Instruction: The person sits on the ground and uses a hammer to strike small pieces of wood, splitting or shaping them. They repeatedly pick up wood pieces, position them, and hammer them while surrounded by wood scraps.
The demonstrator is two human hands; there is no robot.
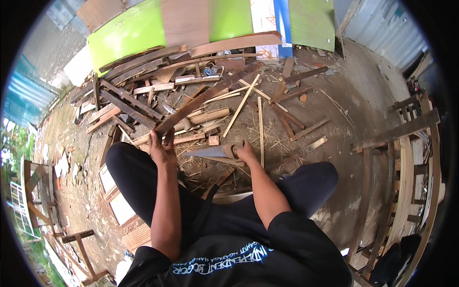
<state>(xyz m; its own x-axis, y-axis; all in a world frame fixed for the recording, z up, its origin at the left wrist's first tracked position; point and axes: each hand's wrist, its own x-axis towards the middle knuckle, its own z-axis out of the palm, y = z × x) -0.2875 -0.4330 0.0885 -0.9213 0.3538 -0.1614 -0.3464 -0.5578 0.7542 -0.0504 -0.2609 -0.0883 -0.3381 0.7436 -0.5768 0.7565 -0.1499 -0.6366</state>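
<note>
My left hand (163,147) is closed around the near end of a long dark wooden plank (205,100), which slants away to the far right over the wood pile. In my right hand (245,152) is the wooden handle of a hand saw (213,151). Its grey blade points left, toward my left wrist, and lies apart from the plank. Beyond the saw are a small wood block (213,140) and a thick pale length of wood (210,115). Just past the plank's near end there is a rounded wooden tool handle (184,125), partly covered.
Heaped boards (143,64) lie along the far side before green panels (126,38). Thin pale strips (261,124) and offcuts litter the dirt floor. A wooden rack (406,182) stands at right, a wooden frame (81,253) at lower left. My bent knees flank the work spot.
</note>
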